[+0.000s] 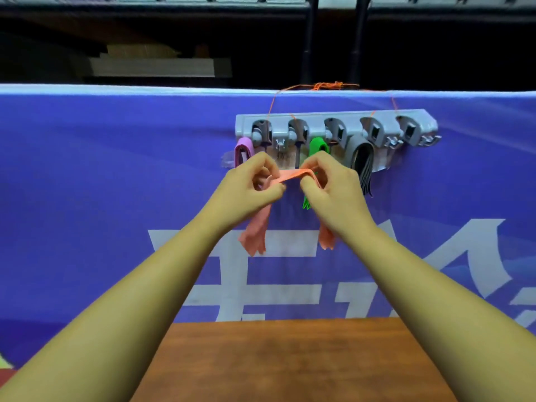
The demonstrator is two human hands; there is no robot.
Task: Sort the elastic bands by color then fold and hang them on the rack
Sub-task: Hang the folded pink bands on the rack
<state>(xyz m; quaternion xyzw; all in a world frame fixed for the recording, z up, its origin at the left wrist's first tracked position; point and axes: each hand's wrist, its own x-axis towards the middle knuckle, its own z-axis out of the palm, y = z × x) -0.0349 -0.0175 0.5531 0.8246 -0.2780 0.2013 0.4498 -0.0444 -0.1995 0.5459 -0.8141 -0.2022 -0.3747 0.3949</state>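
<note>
A grey rack (336, 118) with several hooks hangs by orange string on a blue banner. On its hooks hang a folded pink-purple band (244, 152), a green band (316, 145) and a grey band (361, 161). My left hand (255, 184) and my right hand (327, 184) both pinch an orange-pink band (293, 174), stretched flat between them just below the rack's second hook. The band's ends hang down under each hand. My right hand hides the middle of the green band.
The blue banner (116, 198) with white characters stands upright behind a brown wooden table (290, 361) at the bottom. Dark shelving fills the background above the banner's edge. Two hooks at the rack's right end carry nothing.
</note>
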